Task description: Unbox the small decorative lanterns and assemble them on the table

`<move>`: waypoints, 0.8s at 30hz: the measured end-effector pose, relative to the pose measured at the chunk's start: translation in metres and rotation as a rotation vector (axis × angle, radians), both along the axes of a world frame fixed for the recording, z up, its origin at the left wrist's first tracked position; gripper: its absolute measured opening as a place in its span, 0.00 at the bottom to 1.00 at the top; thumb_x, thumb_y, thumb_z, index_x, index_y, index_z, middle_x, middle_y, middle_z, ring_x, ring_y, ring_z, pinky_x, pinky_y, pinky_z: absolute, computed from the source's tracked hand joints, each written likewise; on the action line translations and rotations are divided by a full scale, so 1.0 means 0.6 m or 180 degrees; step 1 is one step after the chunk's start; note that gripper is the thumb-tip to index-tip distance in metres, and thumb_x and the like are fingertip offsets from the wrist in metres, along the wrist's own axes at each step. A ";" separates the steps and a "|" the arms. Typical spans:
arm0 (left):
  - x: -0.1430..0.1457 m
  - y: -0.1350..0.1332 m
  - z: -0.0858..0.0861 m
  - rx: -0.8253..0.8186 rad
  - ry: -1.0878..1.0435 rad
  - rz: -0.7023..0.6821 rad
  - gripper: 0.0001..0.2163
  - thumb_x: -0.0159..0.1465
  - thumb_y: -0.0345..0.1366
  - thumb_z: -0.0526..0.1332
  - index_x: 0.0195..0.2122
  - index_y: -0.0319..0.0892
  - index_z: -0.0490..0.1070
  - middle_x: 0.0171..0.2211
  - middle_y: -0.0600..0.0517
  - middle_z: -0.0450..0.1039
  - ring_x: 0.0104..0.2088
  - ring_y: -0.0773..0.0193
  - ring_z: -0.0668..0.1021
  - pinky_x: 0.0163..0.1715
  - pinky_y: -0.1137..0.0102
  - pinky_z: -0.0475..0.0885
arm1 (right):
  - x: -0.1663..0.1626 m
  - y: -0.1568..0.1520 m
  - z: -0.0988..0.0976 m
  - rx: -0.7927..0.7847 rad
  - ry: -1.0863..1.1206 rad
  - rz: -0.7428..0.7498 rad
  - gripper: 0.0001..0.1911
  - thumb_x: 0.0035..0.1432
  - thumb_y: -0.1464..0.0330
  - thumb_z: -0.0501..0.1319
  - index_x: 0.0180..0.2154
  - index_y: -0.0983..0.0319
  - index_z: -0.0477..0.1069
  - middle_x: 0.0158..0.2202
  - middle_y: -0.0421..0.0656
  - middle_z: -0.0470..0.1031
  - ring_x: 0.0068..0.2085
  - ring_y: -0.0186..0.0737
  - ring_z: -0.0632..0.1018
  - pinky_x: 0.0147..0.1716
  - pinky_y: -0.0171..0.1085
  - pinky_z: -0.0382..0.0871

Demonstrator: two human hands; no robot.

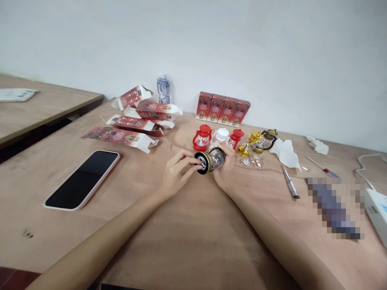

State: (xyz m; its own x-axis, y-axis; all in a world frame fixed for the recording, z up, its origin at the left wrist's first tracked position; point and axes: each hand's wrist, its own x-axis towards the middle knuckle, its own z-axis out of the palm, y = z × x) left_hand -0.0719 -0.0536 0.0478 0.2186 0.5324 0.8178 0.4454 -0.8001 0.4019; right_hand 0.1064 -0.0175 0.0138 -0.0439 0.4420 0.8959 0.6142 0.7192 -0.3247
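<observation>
A small bronze-and-black lantern (207,162) lay sideways between the two hands, just above the middle of the tabletop (187,249), its round base turned toward the left. The right hand (224,174) was wrapped around the globe end. The left hand (178,171) had thumb and fingertips drawn narrow against the base; whether they pinched a small part there could not be told.

Close behind stood more lanterns: a red one (202,139), a white one (222,135), a second red one (237,139), a gold one (244,149) and a bronze one (264,143). The held lantern and right hand hid part of that row and crowded the small metal pieces (258,163) scattered in front of it.

Opened red cartons (117,136) sprawled at the far left, near a water bottle (163,88), and four upright boxes (223,109) lined the wall. A phone (83,180) lay well left of the hands. To the right were crumpled tissue (286,153), a clear-handled screwdriver (290,183), a red-handled screwdriver (329,172) and a pixelated dark object (334,209), with a white device (377,213) at the edge.
</observation>
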 end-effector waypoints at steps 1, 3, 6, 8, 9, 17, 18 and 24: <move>0.000 -0.001 0.000 0.0016 0.0008 0.0029 0.02 0.62 0.30 0.62 0.35 0.41 0.73 0.33 0.52 0.67 0.34 0.68 0.73 0.36 0.72 0.71 | 0.000 0.000 0.000 0.0005 -0.0003 -0.0007 0.23 0.54 0.72 0.59 0.52 0.57 0.60 0.46 0.46 0.69 0.48 0.46 0.71 0.48 0.50 0.67; 0.001 -0.004 0.001 0.0063 0.0049 0.0065 0.02 0.62 0.30 0.62 0.35 0.40 0.73 0.33 0.52 0.68 0.34 0.68 0.73 0.35 0.72 0.70 | 0.000 -0.001 0.002 0.0021 -0.0020 -0.0013 0.23 0.54 0.72 0.60 0.52 0.58 0.60 0.46 0.47 0.69 0.47 0.46 0.71 0.47 0.50 0.68; 0.000 -0.007 0.001 0.0137 0.0133 0.0080 0.02 0.61 0.30 0.62 0.35 0.40 0.72 0.33 0.51 0.68 0.33 0.68 0.73 0.34 0.72 0.70 | 0.001 -0.001 0.004 0.0019 -0.0031 0.0024 0.24 0.53 0.71 0.60 0.52 0.59 0.60 0.46 0.47 0.69 0.48 0.46 0.71 0.47 0.49 0.68; 0.000 -0.009 0.001 0.0165 0.0182 0.0089 0.02 0.61 0.30 0.62 0.36 0.40 0.72 0.33 0.51 0.68 0.33 0.67 0.73 0.34 0.72 0.70 | 0.001 -0.001 0.004 0.0016 -0.0033 0.0050 0.23 0.54 0.71 0.60 0.52 0.59 0.60 0.46 0.47 0.69 0.48 0.46 0.71 0.46 0.49 0.68; 0.000 -0.010 0.001 0.0164 0.0208 0.0094 0.03 0.61 0.30 0.62 0.36 0.40 0.72 0.33 0.51 0.68 0.34 0.67 0.73 0.34 0.72 0.70 | 0.002 0.000 0.003 0.0019 -0.0039 0.0054 0.23 0.54 0.71 0.59 0.52 0.58 0.60 0.46 0.47 0.69 0.48 0.46 0.71 0.46 0.49 0.68; 0.001 -0.010 0.002 0.0052 0.0271 0.0061 0.02 0.61 0.30 0.61 0.35 0.40 0.69 0.33 0.52 0.67 0.34 0.67 0.72 0.34 0.72 0.69 | 0.003 0.003 -0.005 0.0003 -0.0046 0.0094 0.22 0.56 0.70 0.57 0.53 0.57 0.59 0.46 0.47 0.68 0.49 0.46 0.71 0.47 0.50 0.68; 0.001 -0.009 0.002 0.0033 0.0271 0.0043 0.02 0.61 0.29 0.61 0.35 0.40 0.69 0.33 0.52 0.67 0.34 0.68 0.72 0.34 0.72 0.69 | 0.003 0.003 -0.006 -0.0011 -0.0043 0.0098 0.23 0.56 0.71 0.57 0.53 0.57 0.59 0.46 0.47 0.68 0.49 0.46 0.71 0.47 0.50 0.68; 0.001 -0.009 0.003 -0.0095 0.0287 -0.0051 0.02 0.62 0.30 0.60 0.35 0.41 0.67 0.35 0.52 0.66 0.34 0.68 0.72 0.34 0.72 0.69 | 0.003 0.003 -0.006 -0.0026 -0.0017 0.0153 0.24 0.56 0.72 0.58 0.54 0.57 0.58 0.47 0.47 0.68 0.50 0.45 0.70 0.48 0.49 0.67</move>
